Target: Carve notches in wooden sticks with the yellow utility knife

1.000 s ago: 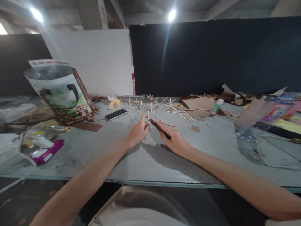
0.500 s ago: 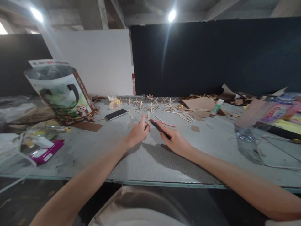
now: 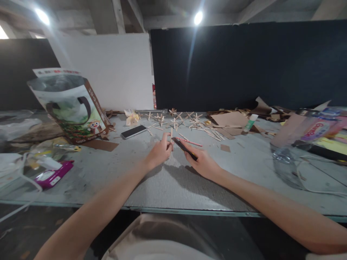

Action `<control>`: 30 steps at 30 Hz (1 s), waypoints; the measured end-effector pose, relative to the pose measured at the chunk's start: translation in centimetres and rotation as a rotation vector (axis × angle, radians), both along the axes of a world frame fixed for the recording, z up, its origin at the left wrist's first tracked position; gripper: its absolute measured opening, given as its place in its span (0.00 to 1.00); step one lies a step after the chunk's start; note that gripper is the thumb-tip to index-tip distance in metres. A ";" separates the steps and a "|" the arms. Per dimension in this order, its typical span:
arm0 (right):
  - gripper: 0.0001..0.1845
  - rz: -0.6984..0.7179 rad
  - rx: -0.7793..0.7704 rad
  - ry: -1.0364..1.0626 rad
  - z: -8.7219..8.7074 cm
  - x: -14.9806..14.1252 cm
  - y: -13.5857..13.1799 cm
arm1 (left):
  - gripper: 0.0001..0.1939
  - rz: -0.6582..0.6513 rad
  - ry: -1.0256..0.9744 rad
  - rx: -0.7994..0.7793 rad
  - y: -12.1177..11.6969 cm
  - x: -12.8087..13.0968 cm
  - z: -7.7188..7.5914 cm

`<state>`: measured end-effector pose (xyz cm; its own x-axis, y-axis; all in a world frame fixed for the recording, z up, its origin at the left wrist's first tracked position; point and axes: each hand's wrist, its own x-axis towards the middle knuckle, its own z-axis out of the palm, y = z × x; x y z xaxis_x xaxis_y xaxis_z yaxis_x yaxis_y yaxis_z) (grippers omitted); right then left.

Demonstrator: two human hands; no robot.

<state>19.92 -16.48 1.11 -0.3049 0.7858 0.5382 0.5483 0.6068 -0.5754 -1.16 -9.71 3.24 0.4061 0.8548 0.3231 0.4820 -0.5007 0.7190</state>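
Note:
Near the middle of the table, my left hand (image 3: 160, 150) pinches a small wooden stick (image 3: 171, 133) that stands upright between thumb and fingers. A black and yellow utility knife (image 3: 187, 149) lies in the grip of my right hand (image 3: 202, 161), its front end pointing at the stick by my left fingertips. Whether the blade touches the wood is too small to tell. Just behind the knife lies a red-and-white striped strip (image 3: 193, 142). Beyond my hands are several crossed stick pieces (image 3: 174, 123) and loose wooden sticks (image 3: 214, 135).
A phone (image 3: 133, 132) lies left of the sticks. Farther left stand a large printed bag (image 3: 73, 112) and a purple box (image 3: 55, 176). At right are cardboard sheets (image 3: 229, 120), a glue stick (image 3: 250, 122) and a clear plastic bottle (image 3: 287, 166). The table's front edge (image 3: 189, 212) runs below my forearms.

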 end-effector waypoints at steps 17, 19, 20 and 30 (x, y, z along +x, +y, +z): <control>0.32 -0.003 0.013 -0.017 0.1 0.0 0.0 | 0.20 -0.004 -0.015 0.009 0.2 0.1 -0.2; 0.32 -0.003 0.013 -0.009 0.1 0.0 0.0 | 0.20 -0.002 -0.016 0.009 0.3 0.0 -0.2; 0.32 -0.003 0.014 -0.007 0.0 0.0 0.1 | 0.20 -0.002 -0.014 0.009 0.3 0.0 -0.3; 0.32 0.002 0.016 -0.006 -0.3 0.1 0.1 | 0.32 -0.022 -0.057 -0.005 -0.2 0.2 -0.3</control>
<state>20.03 -16.34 0.82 -0.3095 0.7763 0.5491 0.5505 0.6171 -0.5623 -1.00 -9.92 2.98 0.4055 0.8478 0.3418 0.4289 -0.5067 0.7479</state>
